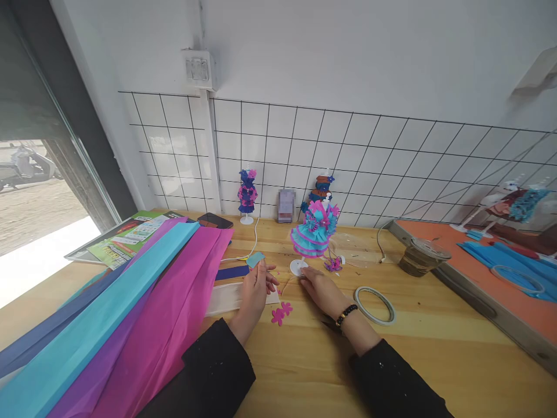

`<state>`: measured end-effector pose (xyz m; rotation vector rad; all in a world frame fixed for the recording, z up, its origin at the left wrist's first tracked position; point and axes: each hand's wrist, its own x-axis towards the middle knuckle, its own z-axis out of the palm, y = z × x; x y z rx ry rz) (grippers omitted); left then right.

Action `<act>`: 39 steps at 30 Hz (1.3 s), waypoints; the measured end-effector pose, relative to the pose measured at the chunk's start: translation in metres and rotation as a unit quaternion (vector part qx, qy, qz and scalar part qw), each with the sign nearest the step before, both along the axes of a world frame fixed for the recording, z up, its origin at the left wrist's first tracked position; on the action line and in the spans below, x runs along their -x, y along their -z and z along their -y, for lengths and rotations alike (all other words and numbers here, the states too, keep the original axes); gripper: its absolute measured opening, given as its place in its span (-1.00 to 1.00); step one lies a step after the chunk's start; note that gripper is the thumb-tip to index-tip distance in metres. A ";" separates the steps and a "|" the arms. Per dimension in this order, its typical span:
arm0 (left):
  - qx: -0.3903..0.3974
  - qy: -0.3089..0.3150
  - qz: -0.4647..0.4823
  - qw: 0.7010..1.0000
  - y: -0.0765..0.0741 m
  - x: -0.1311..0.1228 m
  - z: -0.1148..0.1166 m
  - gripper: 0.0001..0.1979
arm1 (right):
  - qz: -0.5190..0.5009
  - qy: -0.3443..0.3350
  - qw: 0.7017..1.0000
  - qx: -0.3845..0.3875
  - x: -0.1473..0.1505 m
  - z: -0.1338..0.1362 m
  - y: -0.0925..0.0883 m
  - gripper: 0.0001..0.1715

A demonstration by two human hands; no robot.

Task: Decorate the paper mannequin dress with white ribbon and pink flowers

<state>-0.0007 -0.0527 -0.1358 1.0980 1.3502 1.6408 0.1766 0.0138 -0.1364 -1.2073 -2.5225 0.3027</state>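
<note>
Left hand (256, 288) at center, curled by blue paper (255, 259), right hand (320, 288) angled up-left at doll (312, 239) base (296, 269), both grips unclear, doll upright, long axis tilting upper right

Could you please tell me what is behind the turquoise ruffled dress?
Behind the turquoise dress is another small dressed figure in brown and blue. The dress covers its lower part, so its base cannot be seen.
</note>
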 end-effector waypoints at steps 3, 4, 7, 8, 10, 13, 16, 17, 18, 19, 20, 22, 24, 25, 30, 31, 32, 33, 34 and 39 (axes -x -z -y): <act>0.002 -0.002 -0.003 1.000 0.001 0.001 0.000 -0.41 | -0.026 -0.007 1.000 -0.009 -0.003 -0.001 -0.002 -0.64; 0.004 -0.003 -0.003 1.000 0.001 0.001 0.000 -0.41 | -0.041 -0.014 0.999 -0.016 -0.006 -0.001 -0.003 -0.63; 0.007 -0.002 -0.005 1.000 0.001 0.001 0.001 -0.42 | -0.074 -0.037 0.996 -0.030 -0.017 -0.002 -0.005 -0.61; 0.008 -0.001 -0.009 1.000 0.000 0.002 0.001 -0.44 | -0.077 -0.038 0.996 -0.032 -0.023 -0.001 -0.005 -0.61; 0.009 0.001 -0.024 1.000 -0.001 0.002 0.001 -0.49 | -0.084 -0.017 0.996 -0.039 -0.035 0.000 -0.003 -0.63; 0.013 -0.001 -0.038 0.999 -0.002 0.002 -0.001 -0.62 | -0.100 0.031 0.994 -0.041 -0.055 0.004 0.000 -0.64; 0.014 -0.016 -0.037 0.999 -0.001 0.002 -0.004 -0.66 | -0.092 0.028 0.995 0.017 -0.070 0.013 0.000 -0.65; 0.014 -0.022 -0.039 0.999 0.000 0.002 -0.005 -0.66 | -0.088 0.022 0.995 0.038 -0.073 0.016 -0.001 -0.67; 0.015 -0.028 -0.044 0.999 0.002 0.002 -0.006 -0.65 | -0.088 0.018 0.994 0.054 -0.074 0.020 -0.002 -0.68; 0.018 -0.033 -0.048 0.998 0.003 0.003 -0.007 -0.65 | -0.092 0.015 0.993 0.067 -0.075 0.023 -0.003 -0.69; 0.022 -0.038 -0.052 0.998 0.004 0.003 -0.008 -0.65 | -0.099 0.010 0.992 0.077 -0.074 0.025 -0.004 -0.70; 0.027 -0.041 -0.055 0.997 0.006 0.004 -0.007 -0.65 | -0.116 -0.001 0.990 0.084 -0.070 0.029 -0.006 -0.68; 0.024 -0.035 -0.054 0.998 0.006 0.004 -0.006 -0.65 | -0.128 -0.014 0.988 0.086 -0.066 0.031 -0.007 -0.66; 0.019 -0.030 -0.052 0.998 0.005 0.005 -0.005 -0.65 | -0.132 -0.017 0.987 0.087 -0.064 0.032 -0.007 -0.64; 0.018 0.004 -0.053 0.998 0.001 0.003 -0.001 -0.66 | -0.143 0.012 0.986 0.083 -0.057 0.037 -0.004 -0.62; 0.025 0.010 -0.052 0.998 0.000 0.001 0.000 -0.66 | -0.142 0.023 0.987 0.077 -0.057 0.038 -0.003 -0.60; 0.030 0.018 -0.052 0.998 -0.001 0.000 0.001 -0.66 | -0.143 0.032 0.987 0.067 -0.056 0.039 -0.002 -0.56; 0.034 0.028 -0.056 0.997 -0.002 -0.002 0.002 -0.65 | -0.144 0.038 0.987 0.058 -0.056 0.040 -0.002 -0.52; 0.037 0.037 -0.063 0.997 -0.002 -0.004 0.003 -0.64 | -0.147 0.040 0.987 0.049 -0.055 0.041 -0.001 -0.48; 0.050 0.047 -0.121 0.990 -0.003 -0.010 0.008 -0.58 | -0.195 0.045 0.978 0.060 -0.055 0.040 0.003 -0.53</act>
